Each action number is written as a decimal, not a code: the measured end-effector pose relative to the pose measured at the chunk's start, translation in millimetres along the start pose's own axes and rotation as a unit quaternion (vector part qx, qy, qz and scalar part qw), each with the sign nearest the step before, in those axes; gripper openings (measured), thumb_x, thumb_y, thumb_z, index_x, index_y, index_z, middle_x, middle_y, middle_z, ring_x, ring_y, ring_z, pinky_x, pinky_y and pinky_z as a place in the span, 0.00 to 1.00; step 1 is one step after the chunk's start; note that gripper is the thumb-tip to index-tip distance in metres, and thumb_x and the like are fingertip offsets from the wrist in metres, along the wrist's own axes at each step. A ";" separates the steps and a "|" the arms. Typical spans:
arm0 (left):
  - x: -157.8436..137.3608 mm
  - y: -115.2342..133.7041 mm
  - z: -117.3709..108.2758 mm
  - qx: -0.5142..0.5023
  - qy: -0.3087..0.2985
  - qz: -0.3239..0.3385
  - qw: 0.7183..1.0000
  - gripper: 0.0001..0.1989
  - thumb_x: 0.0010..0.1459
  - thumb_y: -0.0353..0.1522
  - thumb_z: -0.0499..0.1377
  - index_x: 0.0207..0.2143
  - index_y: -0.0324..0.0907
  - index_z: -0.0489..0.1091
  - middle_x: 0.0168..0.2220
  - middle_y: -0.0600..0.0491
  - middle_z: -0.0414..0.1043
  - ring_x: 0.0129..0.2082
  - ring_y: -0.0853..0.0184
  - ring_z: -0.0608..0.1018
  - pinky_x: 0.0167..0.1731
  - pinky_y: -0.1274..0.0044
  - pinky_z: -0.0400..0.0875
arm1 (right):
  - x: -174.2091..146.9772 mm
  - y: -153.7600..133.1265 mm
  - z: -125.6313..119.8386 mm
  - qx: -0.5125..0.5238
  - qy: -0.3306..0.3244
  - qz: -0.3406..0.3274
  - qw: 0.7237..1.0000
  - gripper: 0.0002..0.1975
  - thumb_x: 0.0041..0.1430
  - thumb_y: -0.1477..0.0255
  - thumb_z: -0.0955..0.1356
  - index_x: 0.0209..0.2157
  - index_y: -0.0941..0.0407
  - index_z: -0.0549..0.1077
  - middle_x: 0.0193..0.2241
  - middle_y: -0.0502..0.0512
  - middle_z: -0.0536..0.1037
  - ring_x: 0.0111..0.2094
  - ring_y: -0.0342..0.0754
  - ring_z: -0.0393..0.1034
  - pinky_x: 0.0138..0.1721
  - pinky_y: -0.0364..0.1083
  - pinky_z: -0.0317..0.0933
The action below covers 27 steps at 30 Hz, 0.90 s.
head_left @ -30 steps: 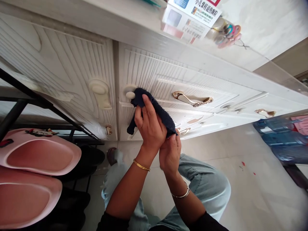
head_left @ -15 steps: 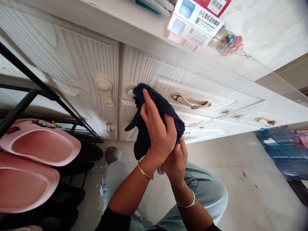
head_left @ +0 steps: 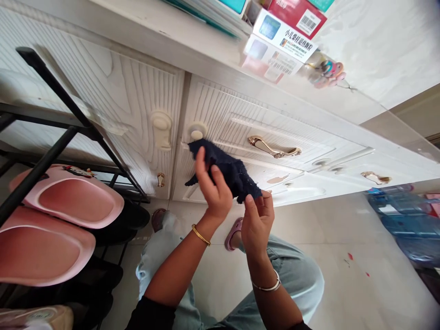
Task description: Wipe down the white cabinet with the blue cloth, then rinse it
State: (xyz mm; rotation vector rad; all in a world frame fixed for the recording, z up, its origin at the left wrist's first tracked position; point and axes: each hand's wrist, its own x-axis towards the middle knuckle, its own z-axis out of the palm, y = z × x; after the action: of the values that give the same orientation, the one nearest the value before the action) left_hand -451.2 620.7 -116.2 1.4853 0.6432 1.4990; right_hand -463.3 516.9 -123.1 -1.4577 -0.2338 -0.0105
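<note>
A dark navy cloth (head_left: 228,169) is stretched between my two hands in front of the white cabinet (head_left: 213,101). My left hand (head_left: 215,188), with a gold bangle at the wrist, grips the cloth's left part, its thumb and fingers bent around the fabric. At the cloth's lower right corner, my right hand (head_left: 258,215), wearing a silver bangle, pinches the edge between thumb and fingers. Just above the cloth's left end is a round cream knob-like fitting (head_left: 197,132). A gold drawer handle (head_left: 274,147) lies up and right of the cloth.
On the left, a black metal rack (head_left: 65,133) holds pink clogs (head_left: 68,201) and black shoes. Medicine boxes (head_left: 288,36) and a beaded trinket (head_left: 332,71) sit on the cabinet top with its clear cover. Blue plastic bottles (head_left: 400,220) stand on the floor at right.
My left hand has drawn back and down from over the cloth. My right hand now holds the cloth's right corner, and the cloth is bunched narrower, uncovering the round fitting.
</note>
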 end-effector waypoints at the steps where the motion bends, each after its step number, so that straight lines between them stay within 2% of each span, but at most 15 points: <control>1: 7.0 -6.7 -5.8 0.014 0.047 0.010 0.999 0.25 0.73 0.34 0.44 0.70 0.45 0.50 0.70 0.40 0.57 0.70 0.61 0.65 0.68 0.66 0.63 | 3.6 -1.7 1.9 -0.028 0.018 -0.037 0.999 0.12 0.60 0.64 0.75 0.42 0.52 0.74 0.39 0.50 0.74 0.42 0.44 0.70 0.44 0.44 0.66; 4: 36.2 -16.6 -28.5 0.058 0.158 0.038 0.985 0.21 0.69 0.33 0.48 0.62 0.42 0.58 0.61 0.41 0.64 0.63 0.62 0.71 0.63 0.68 0.68 | 14.9 -8.6 9.7 -0.138 0.091 -0.170 0.971 0.07 0.56 0.70 0.76 0.36 0.53 0.77 0.42 0.53 0.71 0.43 0.46 0.67 0.37 0.44 0.63; 6: 54.5 -16.5 -43.2 0.067 0.201 0.047 0.976 0.14 0.66 0.33 0.52 0.53 0.43 0.64 0.52 0.46 0.67 0.55 0.63 0.75 0.59 0.68 0.71 | 20.7 -12.8 17.9 -0.174 0.122 -0.216 0.953 0.04 0.54 0.74 0.75 0.32 0.53 0.77 0.41 0.53 0.70 0.39 0.44 0.66 0.32 0.43 0.62; 8: 66.7 -13.8 -53.5 0.055 0.225 0.052 0.972 0.08 0.63 0.32 0.55 0.45 0.43 0.67 0.44 0.51 0.66 0.48 0.64 0.76 0.55 0.69 0.73 | 22.7 -16.6 30.7 -0.140 0.125 -0.206 0.960 0.03 0.56 0.74 0.73 0.32 0.53 0.76 0.38 0.51 0.70 0.32 0.41 0.66 0.29 0.43 0.62; 10: 72.2 -10.8 -58.6 0.034 0.234 0.051 0.970 0.05 0.61 0.30 0.56 0.40 0.44 0.68 0.39 0.54 0.64 0.44 0.66 0.75 0.51 0.70 0.73 | 21.2 -21.1 49.6 -0.071 0.121 -0.171 0.975 0.03 0.60 0.72 0.72 0.36 0.53 0.74 0.36 0.49 0.73 0.27 0.39 0.65 0.25 0.42 0.62; 13: 71.5 -7.6 -59.2 0.011 0.230 0.041 0.972 0.05 0.61 0.28 0.57 0.39 0.44 0.69 0.37 0.55 0.63 0.42 0.67 0.74 0.48 0.72 0.73 | 18.8 -30.4 86.1 -0.001 0.102 -0.157 0.982 0.04 0.62 0.71 0.71 0.38 0.51 0.72 0.36 0.48 0.75 0.25 0.38 0.69 0.24 0.41 0.67; 17: 64.9 -8.0 -56.3 -0.026 0.204 0.035 0.978 0.05 0.60 0.27 0.57 0.39 0.43 0.70 0.38 0.54 0.65 0.42 0.67 0.74 0.47 0.72 0.73 | 31.0 -39.1 125.8 -0.003 0.063 -0.221 0.973 0.03 0.61 0.74 0.71 0.36 0.52 0.74 0.36 0.48 0.72 0.31 0.39 0.73 0.33 0.43 0.74; 22: 61.5 -13.3 -53.7 -0.048 0.128 0.027 0.990 0.05 0.60 0.28 0.58 0.40 0.42 0.71 0.39 0.54 0.68 0.42 0.68 0.75 0.48 0.73 0.74 | 54.5 -36.9 140.3 -0.052 0.036 -0.242 0.968 0.02 0.63 0.70 0.71 0.35 0.52 0.76 0.36 0.49 0.69 0.31 0.39 0.71 0.33 0.43 0.75; 27: 64.5 -15.5 -49.2 -0.061 0.056 -0.025 0.996 0.04 0.63 0.29 0.61 0.40 0.42 0.73 0.38 0.55 0.71 0.42 0.70 0.77 0.48 0.76 0.75 | 63.5 -41.5 143.3 -0.078 0.023 -0.276 0.958 0.05 0.65 0.68 0.70 0.37 0.53 0.78 0.36 0.51 0.69 0.34 0.42 0.72 0.34 0.45 0.75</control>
State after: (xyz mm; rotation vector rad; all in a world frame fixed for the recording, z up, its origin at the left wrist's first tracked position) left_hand -486.6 694.5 -104.7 1.2905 0.6382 1.5646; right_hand -429.1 661.6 -58.5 -1.5047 -0.6072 -0.5250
